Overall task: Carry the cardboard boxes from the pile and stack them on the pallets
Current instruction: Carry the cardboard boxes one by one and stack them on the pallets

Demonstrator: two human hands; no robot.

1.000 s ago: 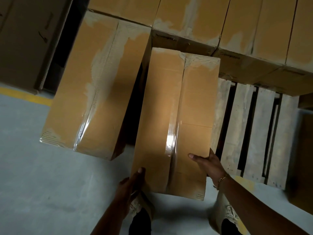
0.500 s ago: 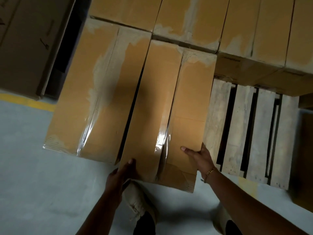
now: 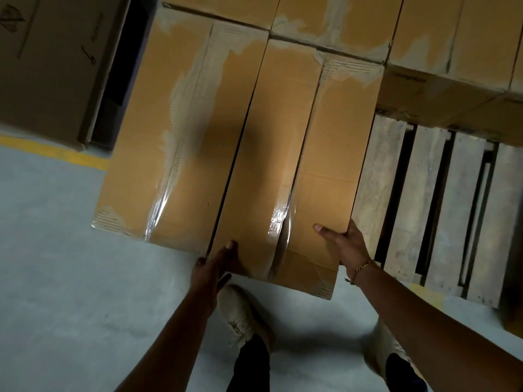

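Between the left hand (image 3: 216, 263) and the right hand (image 3: 343, 244), both grasping its near corners, the cardboard box (image 3: 294, 165) lies beside a neighbouring box (image 3: 181, 131).

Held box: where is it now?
Head view, centre: the held box sits between a neighbouring box on its left and bare pallet slats on its right.

The cardboard box (image 3: 297, 154) is tan with glossy clear tape down its seam, and the neighbouring box (image 3: 184, 131) is the same tan with whitish torn patches. The pallet (image 3: 407, 193) is weathered grey-beige with dark gaps between slats, the floor (image 3: 56, 264) pale grey with a yellow line (image 3: 51, 151). The bracelet (image 3: 361, 267) is gold, the shoes (image 3: 243, 315) beige, the trousers (image 3: 252, 366) black.
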